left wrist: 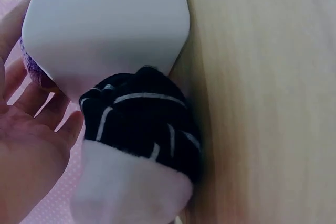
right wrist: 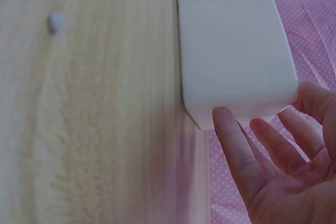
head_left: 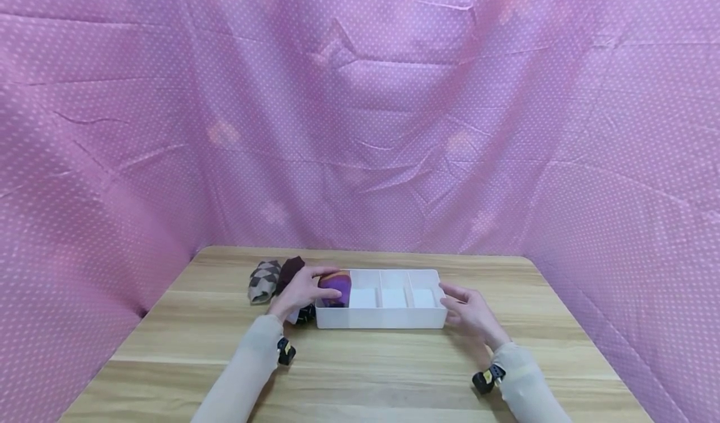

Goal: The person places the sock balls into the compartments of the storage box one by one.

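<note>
A white divided box [head_left: 380, 317] stands on the table, with a purple rolled sock [head_left: 335, 287] with an orange edge in its leftmost compartment. My left hand [head_left: 304, 290] reaches over the left end, thumb and fingers spread and touching the purple sock. Below that hand, a black sock with white lines and a pale part [left wrist: 142, 119] lies against the box's end wall. My right hand [head_left: 471, 312] rests its extended fingertips on the right end wall, its thumb near the rim. In the left wrist view the purple fabric [left wrist: 34, 72] shows only partly above the rim.
A brown-and-beige checked sock [head_left: 264, 281] and a dark maroon sock [head_left: 290, 270] lie left of the box. Pink dotted cloth [head_left: 371, 129] hangs behind the wooden table [head_left: 371, 373] and at its sides. A small pale blurred spot [right wrist: 56, 23] shows in the right wrist view.
</note>
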Available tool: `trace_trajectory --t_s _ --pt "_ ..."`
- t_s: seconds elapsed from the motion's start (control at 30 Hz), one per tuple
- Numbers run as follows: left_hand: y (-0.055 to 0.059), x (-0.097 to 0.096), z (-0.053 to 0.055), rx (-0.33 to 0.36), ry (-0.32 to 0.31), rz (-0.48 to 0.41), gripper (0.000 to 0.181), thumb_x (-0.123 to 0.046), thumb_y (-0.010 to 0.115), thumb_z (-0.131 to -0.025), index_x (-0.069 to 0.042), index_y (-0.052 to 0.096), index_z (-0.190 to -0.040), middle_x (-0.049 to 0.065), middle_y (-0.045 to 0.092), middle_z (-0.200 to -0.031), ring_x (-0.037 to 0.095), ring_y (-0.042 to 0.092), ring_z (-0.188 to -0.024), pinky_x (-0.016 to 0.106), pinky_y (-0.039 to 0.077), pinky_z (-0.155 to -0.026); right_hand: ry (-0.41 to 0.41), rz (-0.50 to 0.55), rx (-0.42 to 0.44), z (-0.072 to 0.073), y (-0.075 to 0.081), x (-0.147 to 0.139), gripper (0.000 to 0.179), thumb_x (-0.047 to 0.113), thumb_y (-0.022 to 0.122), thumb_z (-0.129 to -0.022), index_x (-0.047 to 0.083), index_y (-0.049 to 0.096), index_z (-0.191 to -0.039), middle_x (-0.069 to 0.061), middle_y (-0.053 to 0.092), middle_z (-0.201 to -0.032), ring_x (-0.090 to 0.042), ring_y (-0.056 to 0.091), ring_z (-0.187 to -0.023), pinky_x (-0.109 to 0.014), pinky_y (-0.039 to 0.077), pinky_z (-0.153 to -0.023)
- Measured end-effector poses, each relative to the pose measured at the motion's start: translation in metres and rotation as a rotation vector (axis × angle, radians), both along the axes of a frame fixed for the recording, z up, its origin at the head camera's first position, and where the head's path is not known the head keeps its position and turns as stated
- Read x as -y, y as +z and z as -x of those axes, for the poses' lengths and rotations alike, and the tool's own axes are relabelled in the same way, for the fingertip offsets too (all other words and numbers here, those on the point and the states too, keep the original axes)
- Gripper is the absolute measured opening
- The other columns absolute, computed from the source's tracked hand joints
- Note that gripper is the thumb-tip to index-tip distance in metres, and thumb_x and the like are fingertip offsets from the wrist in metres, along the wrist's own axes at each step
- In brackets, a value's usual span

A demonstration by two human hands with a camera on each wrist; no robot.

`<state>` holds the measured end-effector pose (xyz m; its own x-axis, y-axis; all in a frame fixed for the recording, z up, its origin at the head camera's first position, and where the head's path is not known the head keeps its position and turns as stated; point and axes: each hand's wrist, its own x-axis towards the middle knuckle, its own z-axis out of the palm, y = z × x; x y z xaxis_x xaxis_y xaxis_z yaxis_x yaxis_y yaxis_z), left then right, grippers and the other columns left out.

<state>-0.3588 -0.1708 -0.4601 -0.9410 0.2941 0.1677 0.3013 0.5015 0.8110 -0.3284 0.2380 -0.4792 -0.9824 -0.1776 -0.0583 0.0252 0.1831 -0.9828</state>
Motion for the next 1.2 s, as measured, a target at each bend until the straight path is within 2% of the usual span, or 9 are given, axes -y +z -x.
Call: trace_trajectory --t_s 0.13,0.33,0.53,0.7,0.97,1.2 --pt "-0.001 0.000 0.000 0.002 -0.007 0.014 0.060 -0.039 0.085 -0.073 -0.026 0.065 -0.129 0.004 0.069 -0.114 0.017 0.061 -0.084 0.030 0.051 -0.071 -0.010 -0.004 0.001 0.000 0.001 0.000 0.054 0.014 0.062 -0.096 0.004 0.044 -0.146 -0.024 0.039 -0.152 -0.029 0.062 -0.115 -0.041 0.056 -0.089" --pt "0.000 0.000 0.002 -0.001 -0.009 0.033 0.062 -0.039 0.086 -0.072 -0.024 0.065 -0.129 0.004 0.068 -0.117 0.017 0.061 -0.083 0.031 0.051 -0.071 -0.011 -0.005 -0.003 0.000 0.001 0.001 0.054 0.015 0.062 -0.096 0.003 0.044 -0.146 -0.024 0.038 -0.152 -0.031 0.061 -0.117 -0.042 0.055 -0.090" --pt "-0.001 0.000 0.007 0.026 -0.020 0.035 0.062 -0.034 0.087 -0.072 -0.024 0.065 -0.129 0.005 0.067 -0.122 0.018 0.061 -0.090 0.031 0.052 -0.074 -0.018 -0.010 -0.007 0.002 0.001 0.002 0.055 0.016 0.063 -0.095 0.003 0.044 -0.146 -0.023 0.038 -0.152 -0.033 0.060 -0.119 -0.042 0.056 -0.090" --pt "-0.005 0.001 0.011 0.013 -0.031 0.066 0.062 -0.031 0.087 -0.073 -0.019 0.065 -0.130 0.004 0.065 -0.129 0.018 0.061 -0.098 0.031 0.052 -0.080 -0.016 -0.001 -0.007 0.003 0.001 0.004 0.055 0.014 0.061 -0.096 0.003 0.043 -0.146 -0.023 0.038 -0.152 -0.030 0.063 -0.114 -0.042 0.056 -0.089" --pt "-0.004 0.000 0.009 0.006 -0.052 0.105 0.062 -0.028 0.086 -0.075 -0.017 0.064 -0.131 0.005 0.062 -0.133 0.018 0.060 -0.099 0.030 0.052 -0.079 0.002 0.026 0.003 0.000 0.002 0.005 0.056 0.014 0.061 -0.097 0.001 0.041 -0.147 -0.026 0.037 -0.151 -0.027 0.064 -0.111 -0.044 0.055 -0.091" --pt "-0.001 -0.002 0.008 0.002 -0.081 0.148 0.053 -0.021 0.084 -0.078 -0.015 0.066 -0.127 0.005 0.062 -0.134 0.019 0.058 -0.106 0.033 0.051 -0.084 -0.004 0.010 0.002 0.001 0.001 0.003 0.055 0.014 0.061 -0.096 0.002 0.042 -0.146 -0.024 0.038 -0.152 -0.024 0.064 -0.110 -0.042 0.056 -0.089"
